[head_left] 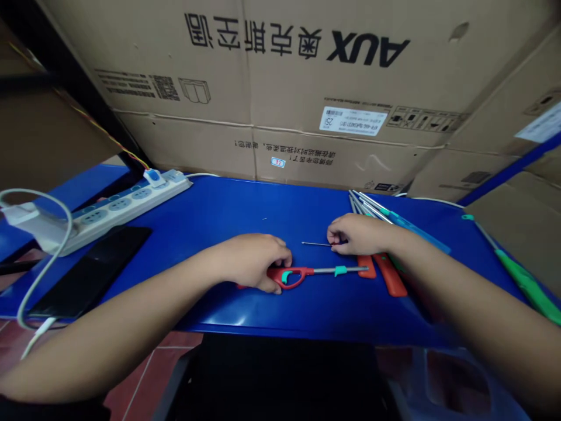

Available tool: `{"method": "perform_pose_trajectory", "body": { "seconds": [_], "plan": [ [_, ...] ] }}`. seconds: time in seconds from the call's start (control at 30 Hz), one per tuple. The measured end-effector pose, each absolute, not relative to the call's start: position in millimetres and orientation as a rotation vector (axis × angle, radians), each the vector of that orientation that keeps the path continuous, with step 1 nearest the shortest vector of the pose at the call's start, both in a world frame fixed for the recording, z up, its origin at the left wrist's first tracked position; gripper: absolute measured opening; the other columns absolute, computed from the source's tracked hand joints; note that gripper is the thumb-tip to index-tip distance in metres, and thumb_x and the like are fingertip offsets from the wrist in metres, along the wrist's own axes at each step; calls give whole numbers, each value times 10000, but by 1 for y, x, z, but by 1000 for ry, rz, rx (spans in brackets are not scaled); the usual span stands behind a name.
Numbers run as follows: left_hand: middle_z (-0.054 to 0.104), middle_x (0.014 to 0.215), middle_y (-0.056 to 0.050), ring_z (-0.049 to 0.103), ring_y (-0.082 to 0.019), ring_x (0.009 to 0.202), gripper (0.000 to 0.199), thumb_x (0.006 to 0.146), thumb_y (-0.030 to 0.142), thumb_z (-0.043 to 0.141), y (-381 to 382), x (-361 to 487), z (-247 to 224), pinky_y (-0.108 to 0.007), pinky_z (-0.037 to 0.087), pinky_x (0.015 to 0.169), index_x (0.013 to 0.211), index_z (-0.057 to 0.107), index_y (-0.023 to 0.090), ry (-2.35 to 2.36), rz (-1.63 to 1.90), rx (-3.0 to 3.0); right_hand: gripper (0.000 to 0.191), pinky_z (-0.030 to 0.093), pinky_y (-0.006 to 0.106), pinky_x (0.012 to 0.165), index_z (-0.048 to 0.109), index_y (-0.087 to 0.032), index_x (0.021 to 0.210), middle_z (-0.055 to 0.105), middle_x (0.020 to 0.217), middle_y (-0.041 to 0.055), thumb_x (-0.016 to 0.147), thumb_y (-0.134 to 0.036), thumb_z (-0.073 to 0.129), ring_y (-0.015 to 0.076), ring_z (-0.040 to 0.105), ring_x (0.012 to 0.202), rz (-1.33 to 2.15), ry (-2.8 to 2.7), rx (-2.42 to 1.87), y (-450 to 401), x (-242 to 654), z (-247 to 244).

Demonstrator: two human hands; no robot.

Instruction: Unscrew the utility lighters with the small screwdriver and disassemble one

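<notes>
My left hand [252, 261] grips a red lighter [291, 276] — my right hand [359, 234] pinches a thin pin [316, 243] — on a blue table [245, 202] by big boxes [263, 76].

Through my head-worn camera I inspect the operator's own body: the left hand [252, 261] and right hand [357, 234] are bare. The left forearm [109, 327] and right forearm [477, 316] are also uncovered, tapering toward the wrists and running out of frame. A dark garment [44, 411] occupies the lower left edge, too cropped to identify further.
</notes>
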State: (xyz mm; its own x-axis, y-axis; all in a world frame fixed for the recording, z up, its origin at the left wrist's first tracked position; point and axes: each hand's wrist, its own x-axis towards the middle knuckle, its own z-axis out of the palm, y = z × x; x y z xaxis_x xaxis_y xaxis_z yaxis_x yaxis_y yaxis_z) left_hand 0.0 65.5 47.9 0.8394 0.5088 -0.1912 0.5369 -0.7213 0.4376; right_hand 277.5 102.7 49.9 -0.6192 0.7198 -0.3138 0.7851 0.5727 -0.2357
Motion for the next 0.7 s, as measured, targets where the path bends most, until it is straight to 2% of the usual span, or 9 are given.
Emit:
{"method": "perform_pose_trajectory", "body": {
  "seconds": [0.13, 0.23, 0.33, 0.4, 0.47, 0.5, 0.6, 0.7],
  "plan": [
    [677, 936, -33, 599, -188, 808, 321, 700, 282, 793, 65, -1, 48, -271, 383, 650, 997, 697, 210, 806, -138, 2555, 109, 408, 266, 681, 610, -204, 806, 646, 782, 16, 704, -217, 572, 160, 564, 711, -446, 2711, 1471, 95, 292, 64],
    [677, 956, -34, 602, -190, 823, 294, 727, 265, 754, 74, -10, 51, -278, 381, 668, 1010, 696, 213, 882, -172, 2558, 85, 413, 271, 672, 549, -204, 795, 621, 764, 26, 772, -234, 472, 165, 557, 704, -339, 2712, 1786, 80, 314, 74],
    [676, 965, -30, 601, -183, 817, 271, 750, 268, 728, 81, -18, 53, -270, 371, 656, 1016, 700, 230, 965, -187, 2540, 166, 395, 279, 616, 536, -211, 771, 629, 730, 32, 853, -278, 408, 176, 577, 672, -263, 2532, 2141, 51, 324, 66],
    [674, 964, -28, 600, -182, 820, 270, 750, 274, 727, 83, -20, 53, -266, 369, 652, 1016, 701, 236, 999, -180, 2538, 239, 351, 292, 547, 579, -205, 922, 647, 709, 39, 887, -405, 453, 196, 588, 610, -192, 2320, 2293, 26, 317, 52],
    [670, 949, -32, 596, -181, 803, 272, 748, 291, 728, 85, -20, 52, -266, 367, 644, 1012, 700, 230, 1042, -184, 2546, 488, 318, 308, 525, 563, -178, 1168, 688, 782, 90, 898, -571, 458, 251, 636, 651, -93, 2153, 2331, 6, 303, 38],
    [668, 941, -34, 593, -180, 791, 277, 748, 305, 730, 85, -20, 51, -266, 368, 639, 1012, 699, 224, 1063, -183, 2551, 577, 301, 315, 518, 520, -163, 1274, 705, 849, 123, 896, -594, 455, 282, 655, 690, -42, 2115, 2323, -2, 295, 32],
    [670, 942, -37, 596, -180, 786, 337, 746, 365, 747, 88, -19, 49, -266, 387, 649, 1045, 697, 218, 1065, -164, 2542, 608, 283, 322, 509, 454, -145, 1392, 714, 942, 159, 895, -495, 477, 309, 669, 733, -39, 2077, 2324, -9, 284, 23],
    [674, 1017, -52, 616, -204, 874, 509, 729, 507, 762, 90, -19, 48, -280, 432, 720, 1147, 682, 227, 1020, -67, 2521, 510, 348, 311, 535, 530, -162, 1315, 696, 823, 92, 856, -385, 512, 245, 640, 665, -273, 2132, 2514, -6, 290, 25]
  ]
}}
